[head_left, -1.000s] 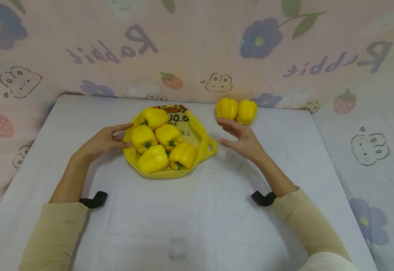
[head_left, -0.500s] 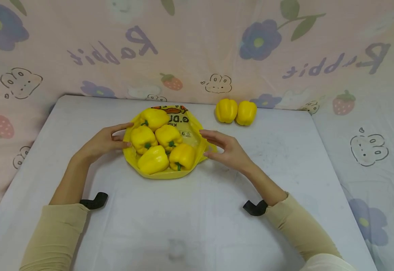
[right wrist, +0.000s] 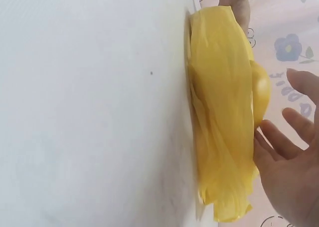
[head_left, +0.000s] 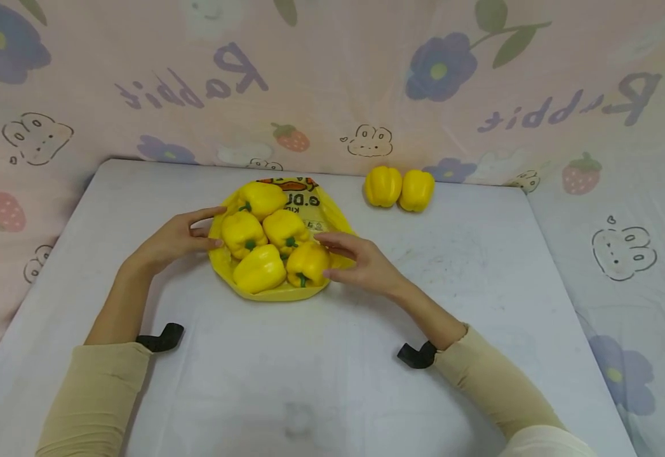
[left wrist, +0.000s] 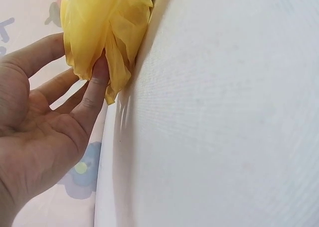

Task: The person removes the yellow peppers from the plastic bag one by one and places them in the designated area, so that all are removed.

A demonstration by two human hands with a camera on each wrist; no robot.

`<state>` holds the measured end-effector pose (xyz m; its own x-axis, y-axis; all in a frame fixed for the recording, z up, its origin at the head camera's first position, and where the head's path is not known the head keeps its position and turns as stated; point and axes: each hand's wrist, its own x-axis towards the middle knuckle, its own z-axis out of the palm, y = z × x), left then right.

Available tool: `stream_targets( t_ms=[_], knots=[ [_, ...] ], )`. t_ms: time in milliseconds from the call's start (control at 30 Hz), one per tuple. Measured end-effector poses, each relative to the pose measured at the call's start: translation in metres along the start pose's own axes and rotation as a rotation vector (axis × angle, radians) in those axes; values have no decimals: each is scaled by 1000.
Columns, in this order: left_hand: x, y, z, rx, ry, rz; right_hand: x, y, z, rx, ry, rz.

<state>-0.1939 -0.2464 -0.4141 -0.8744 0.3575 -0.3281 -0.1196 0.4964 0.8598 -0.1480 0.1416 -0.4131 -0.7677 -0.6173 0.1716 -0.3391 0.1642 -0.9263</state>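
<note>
A yellow plastic bag (head_left: pixel 275 295) with printed lettering lies on the table, its mouth rolled open around several yellow bell peppers (head_left: pixel 259 269). My left hand (head_left: pixel 174 240) rests at its left side; in the left wrist view the spread fingers (left wrist: pixel 89 102) touch the crinkled plastic (left wrist: pixel 107 27). Over the right rim reaches my right hand (head_left: pixel 363 263), its fingers and thumb spread on either side of the front-right bell pepper (head_left: pixel 307 261). In the right wrist view these fingers (right wrist: pixel 279 139) are right at the bag's rim, by a pepper (right wrist: pixel 260 90) showing above it.
Two more yellow bell peppers (head_left: pixel 383 186) stand side by side at the table's back edge, right of the bag. White cloth covers the table (head_left: pixel 241 381). Behind it hangs a pink curtain (head_left: pixel 321 63) printed with flowers, strawberries and rabbits.
My right hand has moved left and toward me, from in front of the two back peppers to over the bag's right side. The left hand and the peppers have stayed in place.
</note>
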Motion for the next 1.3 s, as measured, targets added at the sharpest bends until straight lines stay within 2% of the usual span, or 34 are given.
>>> stream_targets(
  t_ms=[300,567,700,967,1300],
  knots=[
    [1,-5,2,-1,-17,-15,1,4,14,-183,3,106],
    [1,-2,0,7,-16,-3,8,1,22,-339,-7,269],
    [2,-1,0,8,-15,-1,10,1,25,-376,-14,334],
    [1,-1,0,11,-9,3,13,1,26,-398,-15,368],
    [2,-2,-1,35,0,-7,16,-2,23,-403,-9,343]
  ],
)
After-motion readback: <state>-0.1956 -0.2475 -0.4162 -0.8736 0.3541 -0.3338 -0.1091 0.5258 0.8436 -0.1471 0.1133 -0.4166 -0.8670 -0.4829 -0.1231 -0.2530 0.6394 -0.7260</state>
